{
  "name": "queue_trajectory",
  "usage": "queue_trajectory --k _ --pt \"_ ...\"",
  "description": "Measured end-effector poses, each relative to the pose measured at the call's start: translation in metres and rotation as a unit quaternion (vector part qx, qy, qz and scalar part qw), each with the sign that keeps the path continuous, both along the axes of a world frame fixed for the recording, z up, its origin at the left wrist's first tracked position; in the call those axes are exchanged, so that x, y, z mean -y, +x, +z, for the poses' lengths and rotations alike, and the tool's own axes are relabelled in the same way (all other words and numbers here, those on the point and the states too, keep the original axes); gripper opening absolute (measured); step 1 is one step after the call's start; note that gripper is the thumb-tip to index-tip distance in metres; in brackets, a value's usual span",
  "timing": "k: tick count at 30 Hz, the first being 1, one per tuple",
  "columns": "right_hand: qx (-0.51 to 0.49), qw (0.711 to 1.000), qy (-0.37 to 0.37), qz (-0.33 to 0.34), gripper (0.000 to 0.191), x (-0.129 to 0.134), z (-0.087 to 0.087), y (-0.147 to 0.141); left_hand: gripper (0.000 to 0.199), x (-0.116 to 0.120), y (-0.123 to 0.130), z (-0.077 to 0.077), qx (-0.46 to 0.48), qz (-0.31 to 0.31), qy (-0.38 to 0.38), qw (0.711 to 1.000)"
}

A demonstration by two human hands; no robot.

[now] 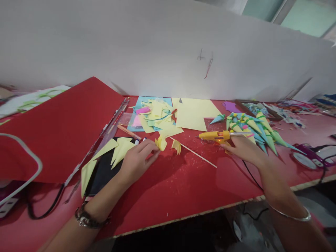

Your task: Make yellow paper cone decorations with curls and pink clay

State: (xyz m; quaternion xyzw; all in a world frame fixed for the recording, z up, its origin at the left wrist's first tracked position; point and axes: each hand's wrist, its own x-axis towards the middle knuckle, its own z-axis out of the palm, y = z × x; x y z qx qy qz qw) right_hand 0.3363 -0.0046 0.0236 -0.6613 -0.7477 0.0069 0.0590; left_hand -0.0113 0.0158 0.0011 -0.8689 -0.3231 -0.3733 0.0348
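My left hand [141, 159] pinches a small curled piece of yellow paper [161, 143] between thumb and fingers, just above the red tabletop [168, 189]. My right hand [243, 148] is closed round a yellow hot glue gun [214, 135], its nozzle pointing left and a small orange light lit on its body. Between the hands lie another curled yellow paper strip [176, 147] and a thin wooden stick [195, 153]. Beside my left wrist, cut yellow paper pieces [122, 148] rest on a dark flat object [103, 175].
Paper scraps [157, 112] and a yellow sheet [193, 113] lie at the back. Rolled paper cones [262, 131] are heaped behind my right hand. A large red board [65, 133] stands at left. A purple power strip [309, 157] with cables sits far right.
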Motion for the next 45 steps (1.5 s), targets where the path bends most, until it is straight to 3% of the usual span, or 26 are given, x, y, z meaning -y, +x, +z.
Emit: queue_trajectory --k 3,5,8,12,17,20,24,29,36,40,45 --pt "0.030 0.998 0.051 -0.015 0.030 0.015 0.015 -0.003 0.008 0.000 0.000 0.000 0.015 0.003 -0.018 1.000" --pt "0.084 0.988 0.119 -0.055 0.042 0.029 0.032 -0.006 0.009 0.001 0.001 0.001 0.025 0.009 -0.033 0.999" --pt "0.138 0.971 0.153 -0.121 0.049 0.046 0.059 -0.013 0.009 0.001 0.002 0.002 0.033 0.011 -0.050 0.998" --pt "0.079 0.960 0.229 -0.142 0.069 0.044 0.074 -0.031 0.009 0.001 0.001 0.002 0.040 0.016 -0.056 0.997" --pt "0.020 0.977 0.207 -0.050 0.074 0.042 0.050 -0.060 0.009 0.001 0.001 0.002 0.050 0.015 -0.059 0.997" --pt "-0.028 0.995 0.072 0.068 0.041 0.046 0.028 -0.064 0.010 0.001 0.001 0.002 0.050 0.015 -0.060 0.997" --pt "-0.036 0.997 0.028 0.057 0.035 0.053 0.007 -0.049 0.009 0.001 0.001 0.002 0.045 0.023 -0.066 0.997" --pt "-0.131 0.976 -0.133 0.112 0.043 0.070 -0.009 -0.042 0.009 0.001 0.002 0.002 0.042 0.020 -0.062 0.997" --pt "-0.219 0.971 -0.078 0.053 0.035 0.072 -0.024 -0.047 0.009 0.001 0.002 0.002 0.041 0.019 -0.058 0.997" --pt "-0.275 0.961 -0.033 0.008 0.039 0.059 -0.025 -0.027 0.009 0.000 0.002 0.002 0.039 0.019 -0.053 0.998" --pt "-0.326 0.940 0.040 -0.097 0.040 0.035 -0.038 0.003 0.009 0.000 0.002 0.001 0.043 0.014 -0.052 0.998"
